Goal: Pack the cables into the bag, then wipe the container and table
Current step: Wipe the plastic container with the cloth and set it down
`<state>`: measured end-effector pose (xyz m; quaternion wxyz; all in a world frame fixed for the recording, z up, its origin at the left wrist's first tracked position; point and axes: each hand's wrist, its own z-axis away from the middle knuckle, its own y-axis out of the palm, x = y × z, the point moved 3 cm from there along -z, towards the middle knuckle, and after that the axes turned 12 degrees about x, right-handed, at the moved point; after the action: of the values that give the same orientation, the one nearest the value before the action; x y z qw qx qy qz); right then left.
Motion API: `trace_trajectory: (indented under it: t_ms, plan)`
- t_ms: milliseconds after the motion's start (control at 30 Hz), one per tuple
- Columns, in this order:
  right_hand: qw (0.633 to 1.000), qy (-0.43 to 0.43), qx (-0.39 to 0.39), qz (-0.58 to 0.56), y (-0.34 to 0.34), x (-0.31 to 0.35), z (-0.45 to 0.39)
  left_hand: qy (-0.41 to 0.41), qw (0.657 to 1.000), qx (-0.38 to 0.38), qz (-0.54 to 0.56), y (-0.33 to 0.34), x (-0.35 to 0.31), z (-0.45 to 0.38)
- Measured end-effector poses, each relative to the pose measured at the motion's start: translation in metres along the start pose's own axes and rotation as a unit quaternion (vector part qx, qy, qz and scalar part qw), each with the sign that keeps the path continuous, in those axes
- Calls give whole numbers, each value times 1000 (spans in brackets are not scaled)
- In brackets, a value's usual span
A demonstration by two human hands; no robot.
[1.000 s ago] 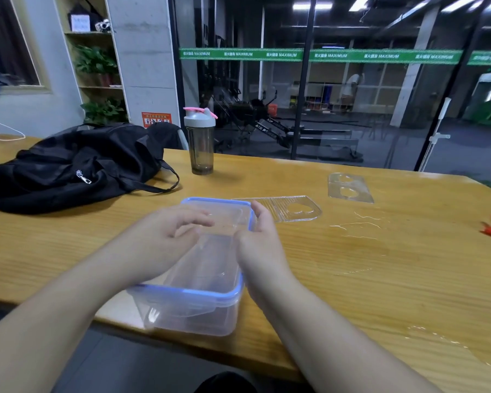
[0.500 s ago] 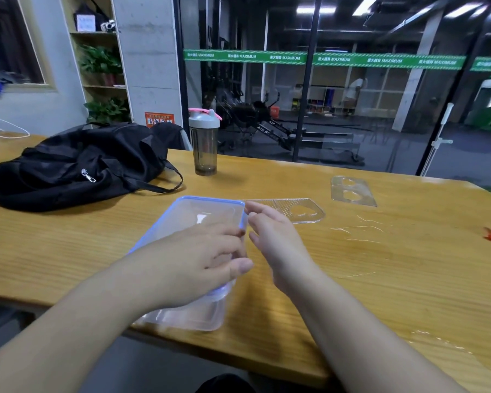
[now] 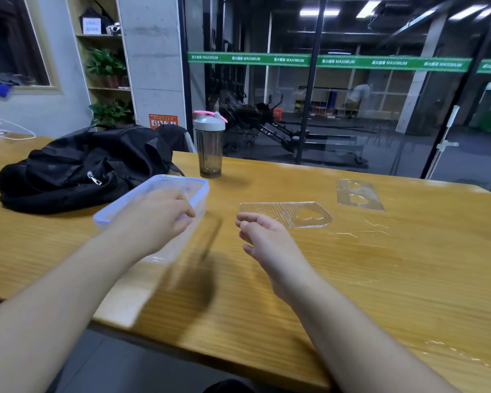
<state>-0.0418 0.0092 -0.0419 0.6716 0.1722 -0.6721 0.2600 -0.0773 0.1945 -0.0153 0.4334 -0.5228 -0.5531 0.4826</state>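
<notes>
Clear rectangular plastic container with blue rim (image 3: 165, 199) on wooden counter (image 3: 352, 279), long axis running away toward black fabric bag (image 3: 77, 168). Left hand (image 3: 159, 219) grips its near right wall; blurred. Right hand (image 3: 264, 234) just right of it, loosely curled, holding nothing.

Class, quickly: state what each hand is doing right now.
Left hand: grips the clear plastic container with blue rim.
Right hand: fingers loosely curled, holding nothing.

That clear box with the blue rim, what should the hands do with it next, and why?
Probably set the clear plastic box with the blue rim flat on the wooden table and fetch a cloth. The left hand holds it tilted, the right hand holds nothing, and no cloth shows.
</notes>
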Motion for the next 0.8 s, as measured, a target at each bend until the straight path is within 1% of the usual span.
trace_trajectory:
  t_ms: [100,133,233,267,333,400,467,533,567,633,700,800]
  plan:
    - [1000,15,4,14,-3,-1,0,-44,999,1,-21,11,21,-18]
    - [1000,21,2,20,-4,-1,-1,-65,998,2,-16,16,30,-22]
    - [999,32,-5,28,-11,-2,-3,-109,993,-30,32,26,48,-30]
    - [999,31,-6,29,-14,-3,-4,-117,993,-32,9,28,49,-32]
    - [999,26,-6,33,-19,-4,-7,-119,989,-33,-78,31,49,-35]
    - [999,27,-3,42,-24,-5,-8,-135,980,-35,-144,32,46,-37]
    - [998,30,3,54,-32,-5,-7,-169,968,-4,-183,35,45,-41]
    - [997,30,5,67,-41,-3,-6,-209,957,43,-195,37,42,-47]
    - [997,28,2,75,-46,-2,-6,-221,956,51,-184,38,38,-50]
    - [996,25,-10,90,-58,0,-7,-222,966,32,-130,39,23,-55]
    - [994,25,-25,104,-71,1,-8,-191,978,6,-88,43,2,-62]
    - [991,30,-46,121,-91,0,-11,-155,987,14,-33,49,-34,-76]
